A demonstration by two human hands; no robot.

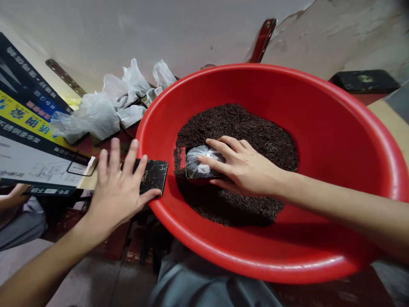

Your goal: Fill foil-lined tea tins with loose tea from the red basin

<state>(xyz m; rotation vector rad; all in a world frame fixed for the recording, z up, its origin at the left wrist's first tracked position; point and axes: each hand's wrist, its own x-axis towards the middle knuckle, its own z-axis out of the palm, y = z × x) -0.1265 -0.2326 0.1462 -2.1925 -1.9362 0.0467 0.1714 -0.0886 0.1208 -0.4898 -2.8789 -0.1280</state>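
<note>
Taking 12 o'clock as straight away from you, the small tin [198, 178] sits at 9 o'clock of the red basin's [345, 170] middle, over the dark, leaf-like heap [265, 132]. Your right hand [246, 170] reaches in from 3 o'clock, its fingers curved and a little apart over the clear plastic bag [196, 155] in the tin; you touch the plastic, but I cannot tell whether you grip the tin's walls too. Your left hand [119, 179] is spread wide at 9 o'clock, its thumb against the scratched black lid [155, 175], which lies just by the basin's rim; nothing is clasped there.

Press with flat fingertips rather than nails, so the thin plastic is less likely to tear. Work from the bag's middle outward, keeping folds inside the tin's edge. Keep the tin level and use the left hand to steady the lid, since it could slip at the rim. The white bags [102, 115] at 10 o'clock deserve elbow room.
</note>
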